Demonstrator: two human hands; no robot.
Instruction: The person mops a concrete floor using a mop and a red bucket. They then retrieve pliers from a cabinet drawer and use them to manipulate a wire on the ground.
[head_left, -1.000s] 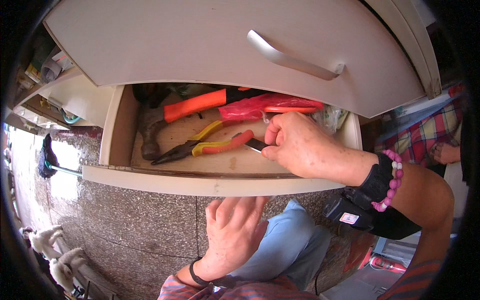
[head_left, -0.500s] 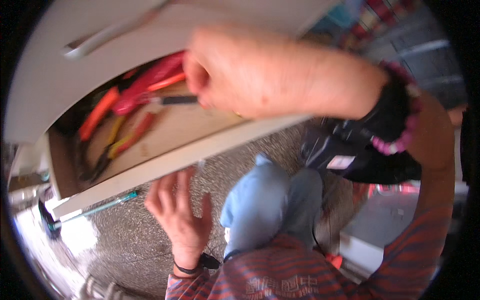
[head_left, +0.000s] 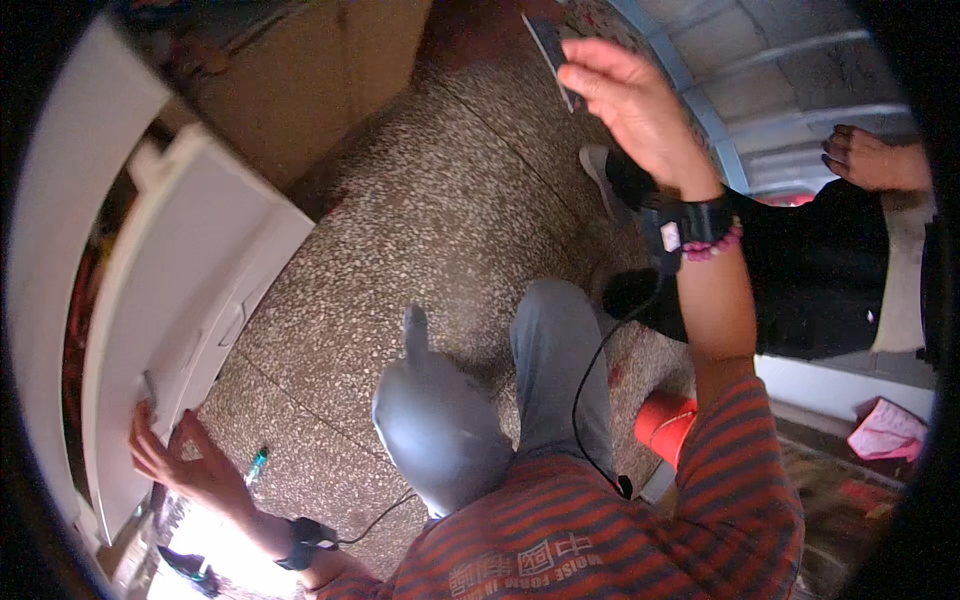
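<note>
My left hand is at the white drawer front, fingers curled at the metal handle, the thumb standing off from them. Through the gap behind this front, reddish things show in the dark drawer; their kinds cannot be made out. My right hand is raised far forward and to the right, over the floor. Between its thumb and fingers is a dark, flat, narrow thing with a pale edge; its kind is not clear. A band with a cable is on each wrist.
A brown board-like panel stands far left. On the right, another person's hand is above black-clad legs, with a shoe in front. A red bucket stands near my right elbow; a pink cloth-like piece lies farther right.
My view has swung right. The right hand has left the drawer of pliers and is out to the right with the dark thing. My left hand has moved to the drawer front, now less far out.
</note>
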